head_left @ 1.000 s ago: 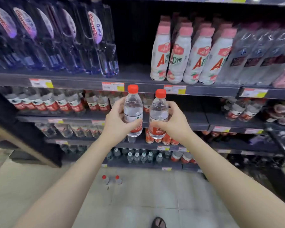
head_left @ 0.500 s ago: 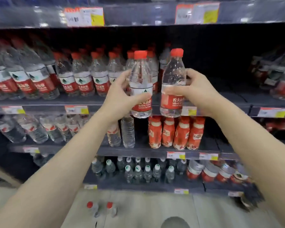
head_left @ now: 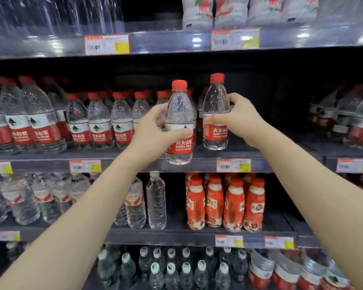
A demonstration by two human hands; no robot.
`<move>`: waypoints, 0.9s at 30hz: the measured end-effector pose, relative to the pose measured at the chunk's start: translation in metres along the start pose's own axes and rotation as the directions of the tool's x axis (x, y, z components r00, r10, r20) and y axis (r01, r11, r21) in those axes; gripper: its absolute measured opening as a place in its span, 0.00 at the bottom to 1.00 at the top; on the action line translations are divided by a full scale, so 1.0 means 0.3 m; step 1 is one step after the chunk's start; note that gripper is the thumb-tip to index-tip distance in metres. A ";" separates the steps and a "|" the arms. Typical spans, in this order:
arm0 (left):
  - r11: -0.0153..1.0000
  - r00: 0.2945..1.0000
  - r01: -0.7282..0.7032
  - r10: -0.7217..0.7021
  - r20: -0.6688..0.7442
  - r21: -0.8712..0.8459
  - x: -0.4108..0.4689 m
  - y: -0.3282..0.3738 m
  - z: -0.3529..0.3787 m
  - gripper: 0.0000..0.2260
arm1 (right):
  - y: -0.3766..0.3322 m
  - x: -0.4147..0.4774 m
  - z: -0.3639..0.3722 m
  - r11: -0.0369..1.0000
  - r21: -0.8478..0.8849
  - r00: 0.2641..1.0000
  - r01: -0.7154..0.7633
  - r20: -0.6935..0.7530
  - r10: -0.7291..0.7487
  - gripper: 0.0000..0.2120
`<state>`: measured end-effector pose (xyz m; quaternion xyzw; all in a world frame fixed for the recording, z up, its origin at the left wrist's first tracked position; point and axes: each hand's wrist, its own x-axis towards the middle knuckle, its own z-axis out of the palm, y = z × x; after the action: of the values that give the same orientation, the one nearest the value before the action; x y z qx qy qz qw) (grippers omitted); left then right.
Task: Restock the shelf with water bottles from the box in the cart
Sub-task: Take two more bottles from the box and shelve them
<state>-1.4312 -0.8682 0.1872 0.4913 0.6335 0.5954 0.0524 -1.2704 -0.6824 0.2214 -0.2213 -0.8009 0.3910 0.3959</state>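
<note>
Currently your left hand (head_left: 153, 130) grips the left bottle (head_left: 179, 122) around its label, thumb across the front. Your right hand (head_left: 239, 120) grips the right bottle (head_left: 215, 114) at shoulder and label. Both bottles are upright, red caps on.

Position against the water shelf (head_left: 134, 164): the left bottle hangs just in front of its lip, not set down. The right bottle is over the deck, further in; whether its base touches cannot be told.

Progress, as judged: partway. The stocked row (head_left: 101, 122) fills the shelf's left portion. To the right of your held bottles there is room for more. These two are unplaced. Box and cart are out of view, so remaining stock is unknown.

Markings: red labels read 农夫山泉 over "NONGFU SPRING". The price tag (head_left: 233, 165) on the lip is too blurred to read.
</note>
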 end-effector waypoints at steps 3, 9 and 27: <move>0.999 0.999 -0.030 0.030 0.019 0.010 0.038 0.000 0.019 0.34 | 0.021 0.079 0.022 0.997 -0.079 1.000 0.016 -0.016 -0.017 0.33; 1.000 0.998 -0.023 0.024 0.060 -0.007 0.093 -0.016 0.046 0.34 | 0.142 0.194 0.078 0.991 -0.109 0.997 -0.073 0.012 0.075 0.36; 1.000 1.000 -0.019 0.019 0.024 -0.021 0.113 -0.085 0.058 0.33 | 0.264 0.394 0.184 0.966 -0.229 0.991 -0.123 -0.082 0.107 0.37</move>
<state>-1.4515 -0.8279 0.1793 0.5039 0.6218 0.5966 0.0596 -1.3809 -0.5816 0.1914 -0.3260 -0.8129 0.3084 0.3712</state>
